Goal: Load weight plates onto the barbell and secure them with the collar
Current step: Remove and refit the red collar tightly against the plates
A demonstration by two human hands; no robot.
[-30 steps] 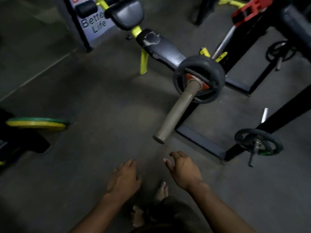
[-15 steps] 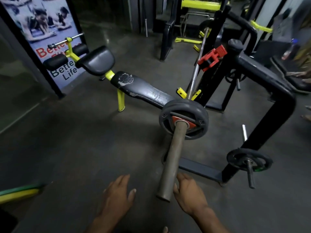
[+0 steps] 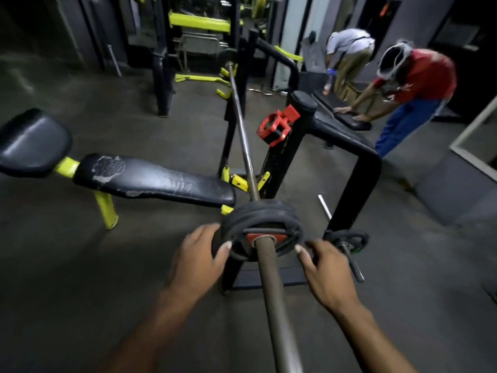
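The barbell [image 3: 271, 286] runs from the bottom centre up across the rack. Black weight plates [image 3: 265, 212] sit on its sleeve, with a red hub showing around the bar. My left hand [image 3: 197, 257] grips the plates' left rim, thumb on the front face and fingers behind. My right hand [image 3: 326, 267] is at the lower right rim with fingers apart and the thumb tip touching or nearly touching the edge. A red collar [image 3: 277, 126] rests on the rack upright beyond the plates, off the bar.
A black bench [image 3: 150, 181] with yellow legs lies left of the bar. The black rack frame [image 3: 360, 162] stands right, with a small plate [image 3: 347, 239] on a storage peg at its foot. Two people [image 3: 419, 84] bend over equipment at the back right.
My view has tilted up and moved closer. Both hands have risen from below the sleeve's end to either side of the plates, and the left one now grips the rim.
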